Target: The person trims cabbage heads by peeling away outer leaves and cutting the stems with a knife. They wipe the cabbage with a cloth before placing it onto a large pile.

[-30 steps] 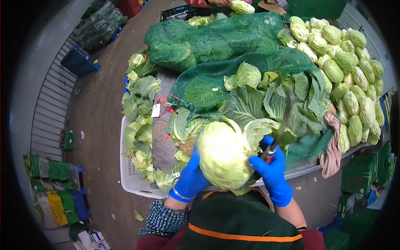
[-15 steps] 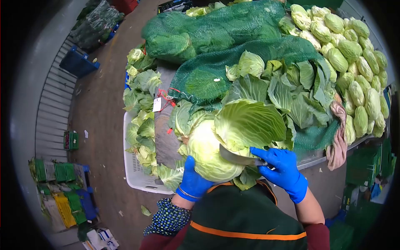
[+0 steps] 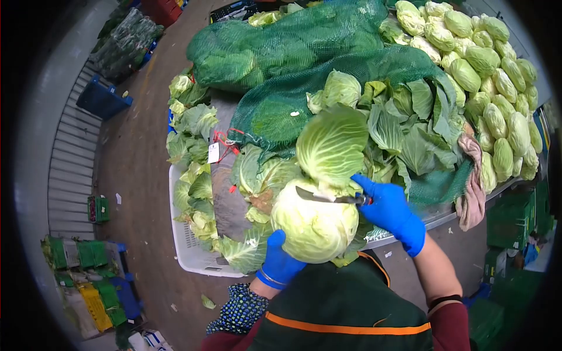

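A pale green cabbage head (image 3: 314,225) rests near my body at the table's front edge. My left hand (image 3: 280,260), in a blue glove, supports its lower left side, thumb up and fingers partly hidden beneath it. In my blue-gloved right hand (image 3: 389,210) is a knife (image 3: 322,196), its curved blade lying across the top of the cabbage. The index finger reaches along the knife toward a large outer leaf (image 3: 332,143), which stands away from the head on its far side. Loose leaves lie around the cabbage.
Green mesh sacks of cabbages (image 3: 287,47) lie at the back. Dark outer leaves (image 3: 410,126) are heaped right of centre, beside a pink cloth (image 3: 470,187). Trimmed cabbages (image 3: 497,76) are piled at the right. A white crate (image 3: 190,257) with leaves stands at the left.
The large leaf has swung away from me and left, off the head. My right hand and the knife have moved up and slightly left. The cabbage sits slightly lower and turned.
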Demonstrator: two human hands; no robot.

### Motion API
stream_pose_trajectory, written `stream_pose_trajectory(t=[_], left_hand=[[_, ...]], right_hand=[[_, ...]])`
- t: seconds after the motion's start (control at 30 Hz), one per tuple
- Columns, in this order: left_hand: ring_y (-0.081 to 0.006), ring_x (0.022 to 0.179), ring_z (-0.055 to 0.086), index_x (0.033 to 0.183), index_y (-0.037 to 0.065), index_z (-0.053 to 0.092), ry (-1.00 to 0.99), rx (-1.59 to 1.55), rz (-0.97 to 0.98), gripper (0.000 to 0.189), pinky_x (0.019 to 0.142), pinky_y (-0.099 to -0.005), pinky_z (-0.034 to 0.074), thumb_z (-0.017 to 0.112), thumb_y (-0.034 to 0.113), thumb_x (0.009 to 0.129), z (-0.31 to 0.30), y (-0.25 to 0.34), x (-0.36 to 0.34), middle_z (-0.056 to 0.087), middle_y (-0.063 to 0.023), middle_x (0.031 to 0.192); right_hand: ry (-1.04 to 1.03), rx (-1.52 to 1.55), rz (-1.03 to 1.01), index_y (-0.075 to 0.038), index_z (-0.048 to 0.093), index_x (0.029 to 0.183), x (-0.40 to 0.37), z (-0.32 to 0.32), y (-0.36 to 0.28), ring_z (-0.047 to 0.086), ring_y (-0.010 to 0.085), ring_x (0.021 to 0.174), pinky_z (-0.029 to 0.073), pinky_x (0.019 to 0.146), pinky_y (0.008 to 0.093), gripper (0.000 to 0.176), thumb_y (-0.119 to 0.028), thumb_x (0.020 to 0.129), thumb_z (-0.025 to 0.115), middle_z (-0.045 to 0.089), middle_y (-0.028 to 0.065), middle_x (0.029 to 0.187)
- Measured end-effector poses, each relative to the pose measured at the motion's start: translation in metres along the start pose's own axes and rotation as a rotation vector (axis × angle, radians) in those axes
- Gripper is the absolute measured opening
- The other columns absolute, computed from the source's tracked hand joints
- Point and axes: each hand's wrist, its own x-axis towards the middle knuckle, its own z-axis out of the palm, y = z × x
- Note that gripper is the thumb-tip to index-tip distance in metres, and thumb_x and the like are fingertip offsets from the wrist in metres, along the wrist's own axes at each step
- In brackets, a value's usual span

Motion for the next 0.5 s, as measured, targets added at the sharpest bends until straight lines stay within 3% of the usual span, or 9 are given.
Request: stream_pose_trajectory(t=[0.07, 0.13, 0.2, 0.27, 0.33, 0.4, 0.43, 0.47, 0.5], left_hand=[[-0.0327, 0.12, 0.039, 0.134, 0.01, 0.03, -0.113, 0.113, 0.025, 0.079, 0.101, -0.0501, 0.031, 0.064, 0.039, 0.069, 0.002, 0.005, -0.002, 0.039, -0.0145, 0.132], [-0.0324, 0.121, 0.039, 0.135, 0.01, 0.028, -0.062, 0.081, -0.02, 0.08, 0.101, -0.0496, 0.031, 0.065, 0.037, 0.069, -0.01, 0.008, -0.009, 0.038, -0.0147, 0.133], [-0.0321, 0.121, 0.038, 0.135, 0.009, 0.026, -0.047, 0.07, -0.053, 0.082, 0.101, -0.0491, 0.031, 0.066, 0.036, 0.069, -0.012, 0.017, -0.008, 0.037, -0.0149, 0.133], [-0.0286, 0.12, 0.039, 0.134, 0.008, 0.027, -0.116, 0.186, 0.13, 0.089, 0.1, -0.0435, 0.035, 0.075, 0.023, 0.06, -0.014, 0.018, -0.018, 0.04, -0.0127, 0.13], [-0.0261, 0.12, 0.039, 0.133, 0.007, 0.028, -0.103, 0.232, 0.132, 0.091, 0.098, -0.0405, 0.037, 0.078, 0.02, 0.058, -0.012, 0.026, -0.018, 0.04, -0.0115, 0.129], [-0.0242, 0.12, 0.039, 0.133, 0.005, 0.025, -0.127, 0.584, 0.243, 0.093, 0.1, -0.0383, 0.034, 0.079, 0.02, 0.059, -0.01, 0.035, -0.004, 0.041, -0.0119, 0.129], [-0.0221, 0.121, 0.038, 0.135, 0.004, 0.018, -0.254, 1.151, 0.473, 0.099, 0.103, -0.0366, 0.03, 0.079, 0.019, 0.059, -0.004, 0.043, 0.008, 0.037, -0.0122, 0.131], [-0.0221, 0.121, 0.038, 0.135, 0.004, 0.018, -0.266, 1.161, 0.47, 0.099, 0.103, -0.0366, 0.03, 0.079, 0.019, 0.059, 0.002, 0.049, 0.013, 0.037, -0.0122, 0.131], [-0.0222, 0.122, 0.037, 0.136, 0.004, 0.017, -0.263, 1.069, 0.385, 0.101, 0.103, -0.037, 0.029, 0.08, 0.019, 0.058, 0.008, 0.055, 0.014, 0.035, -0.0126, 0.133]], right_hand=[[-0.055, 0.082, 0.097, -0.021, 0.058, 0.113, -0.003, 0.006, -0.005, 0.056, 0.0259, 0.051, 0.045, 0.049, 0.0334, 0.043, -0.02, 0.07, 0.067, 0.058, 0.0098, 0.061], [-0.103, 0.096, 0.11, -0.024, 0.057, 0.115, -0.004, 0.008, -0.007, 0.055, 0.025, 0.051, 0.044, 0.049, 0.0326, 0.046, -0.017, 0.07, 0.066, 0.057, 0.0094, 0.062], [-0.013, 0.109, -0.03, -0.026, 0.056, 0.115, -0.003, 0.0, -0.008, 0.06, 0.0251, 0.061, 0.047, 0.052, 0.0346, 0.047, -0.01, 0.07, 0.059, 0.063, 0.0069, 0.076], [-0.099, 0.106, -0.063, -0.019, 0.056, 0.115, -0.011, -0.01, -0.01, 0.062, 0.0197, 0.065, 0.048, 0.054, 0.0322, 0.043, -0.009, 0.074, 0.058, 0.064, 0.0079, 0.087], [0.102, 1.114, 0.421, -0.009, 0.054, 0.117, -0.013, -0.012, -0.018, 0.062, 0.0148, 0.069, 0.048, 0.053, 0.0304, 0.038, -0.009, 0.079, 0.055, 0.062, 0.011, 0.098], [0.031, 1.325, 0.496, -0.001, 0.049, 0.121, -0.005, -0.028, -0.035, 0.059, 0.0102, 0.078, 0.049, 0.062, 0.0255, 0.039, -0.009, 0.083, 0.054, 0.058, 0.0131, 0.109], [-0.124, 1.322, 0.527, -0.001, 0.046, 0.123, -0.006, -0.022, -0.044, 0.057, 0.0107, 0.086, 0.047, 0.072, 0.0251, 0.043, -0.009, 0.082, 0.056, 0.056, 0.0123, 0.113], [-0.277, 1.312, 0.559, -0.002, 0.044, 0.126, -0.008, -0.014, -0.053, 0.055, 0.0112, 0.095, 0.044, 0.081, 0.0247, 0.048, -0.008, 0.081, 0.058, 0.054, 0.0114, 0.116], [-0.035, 1.218, 0.264, -0.003, 0.041, 0.129, -0.012, 0.011, -0.057, 0.046, 0.0127, 0.11, 0.034, 0.095, 0.0278, 0.056, -0.01, 0.078, 0.064, 0.05, 0.0105, 0.123]])
